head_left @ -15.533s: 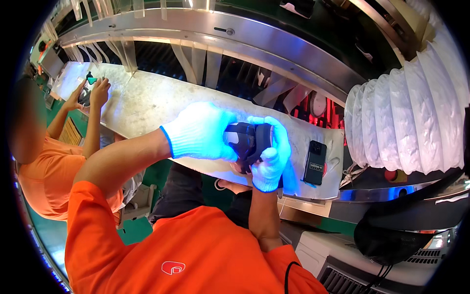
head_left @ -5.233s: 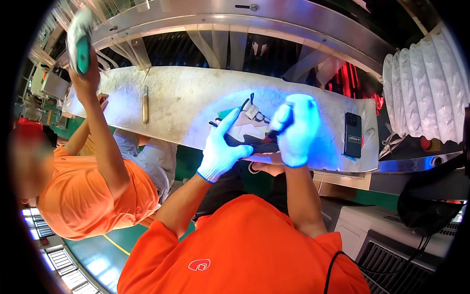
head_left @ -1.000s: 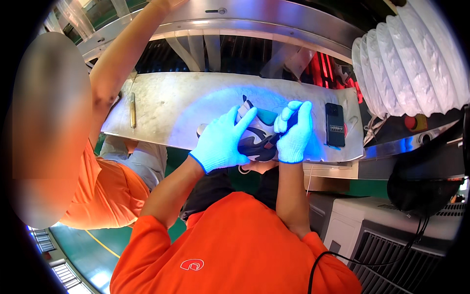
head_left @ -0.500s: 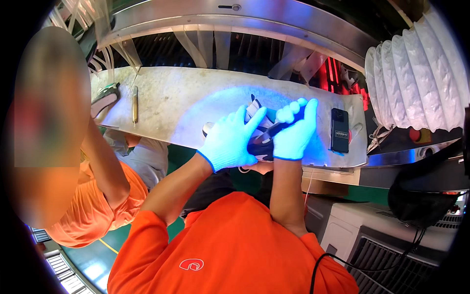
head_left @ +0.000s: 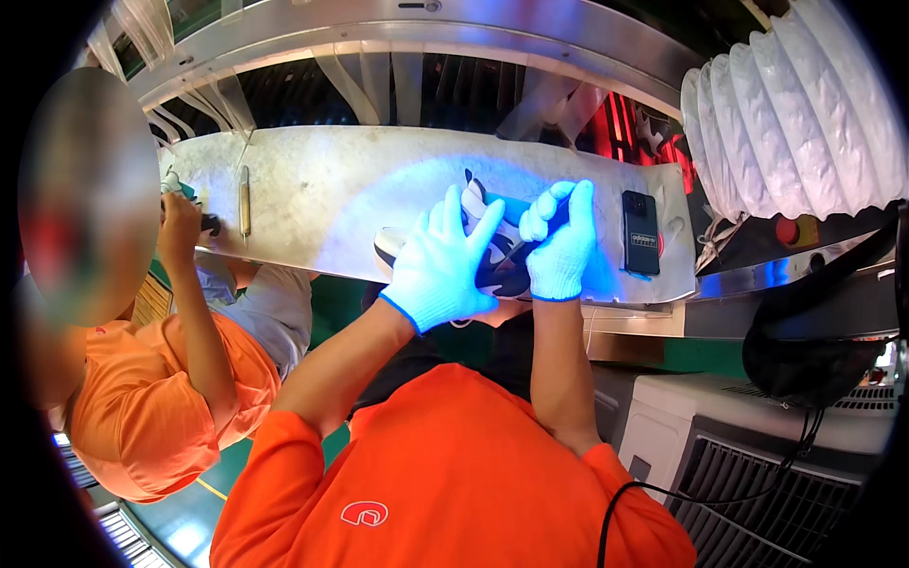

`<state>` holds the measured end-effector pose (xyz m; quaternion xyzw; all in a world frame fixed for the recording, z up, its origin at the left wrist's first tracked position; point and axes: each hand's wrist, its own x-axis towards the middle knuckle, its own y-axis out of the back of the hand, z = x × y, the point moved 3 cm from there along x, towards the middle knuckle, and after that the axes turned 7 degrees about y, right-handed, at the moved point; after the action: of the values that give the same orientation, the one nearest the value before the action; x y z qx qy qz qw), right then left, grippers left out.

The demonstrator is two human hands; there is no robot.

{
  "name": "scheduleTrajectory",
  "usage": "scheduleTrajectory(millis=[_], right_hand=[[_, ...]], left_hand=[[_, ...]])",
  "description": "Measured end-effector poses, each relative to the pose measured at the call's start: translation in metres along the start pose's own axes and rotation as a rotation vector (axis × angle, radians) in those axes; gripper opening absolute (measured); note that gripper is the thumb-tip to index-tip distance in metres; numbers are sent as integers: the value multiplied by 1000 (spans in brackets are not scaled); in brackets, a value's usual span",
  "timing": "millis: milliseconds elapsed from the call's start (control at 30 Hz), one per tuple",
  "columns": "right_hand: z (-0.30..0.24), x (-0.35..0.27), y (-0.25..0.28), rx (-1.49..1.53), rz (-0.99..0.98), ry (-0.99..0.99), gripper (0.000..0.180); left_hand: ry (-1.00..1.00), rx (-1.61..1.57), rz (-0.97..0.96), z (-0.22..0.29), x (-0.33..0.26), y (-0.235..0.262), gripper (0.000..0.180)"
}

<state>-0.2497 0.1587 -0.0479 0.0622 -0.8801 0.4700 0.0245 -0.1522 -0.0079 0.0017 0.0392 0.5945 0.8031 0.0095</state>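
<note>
A black and white shoe [head_left: 509,280] lies at the near edge of the worktable under bluish light. My left hand [head_left: 437,263], in a knit glove, is spread across the shoe and grips it, thumb at the near side. This hand hides much of the shoe. To its right, my gloved right hand [head_left: 561,241] is closed with curled fingers round a slim dark tool [head_left: 518,252]. The tool's end points at the shoe's opening; most of it is hidden in the fist, and its kind cannot be made out.
A phone [head_left: 640,233] lies right of my hands, and a slim pen-like tool [head_left: 245,202] far left on the worktable [head_left: 303,180]. A co-worker [head_left: 180,379] sits at left, handling something. Behind runs a metal-framed machine [head_left: 379,38] with hanging strips. A white ribbed duct [head_left: 795,123] stands right.
The view has shifted slightly. My right hand has tilted, and less of the dark tool shows. My left hand stays on the shoe. The co-worker's hand has come up to the table at left.
</note>
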Motion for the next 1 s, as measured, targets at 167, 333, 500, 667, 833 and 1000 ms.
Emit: scheduleTrajectory(millis=[167,333,500,667,833,1000], right_hand=[[-11,16,-4,-150,-136,-103,41],[-15,36,-3,-281,-94,-198,33],[-47,59,79,-1211,182,-266,36],[-60,3,95,-2050,-142,460,79],[-15,-85,48,-998,-247,9,117],[-6,-90,25,-1062,-161,-277,85]], left_hand=[[28,-99,-6,-4,-1,-4,119],[43,-103,38,-5,-5,-9,118],[9,-106,113,-5,-10,-13,116],[-5,-104,174,-5,-15,-18,113],[-24,-123,207,-6,-24,-26,112],[-44,-151,273,-8,-29,-32,107]])
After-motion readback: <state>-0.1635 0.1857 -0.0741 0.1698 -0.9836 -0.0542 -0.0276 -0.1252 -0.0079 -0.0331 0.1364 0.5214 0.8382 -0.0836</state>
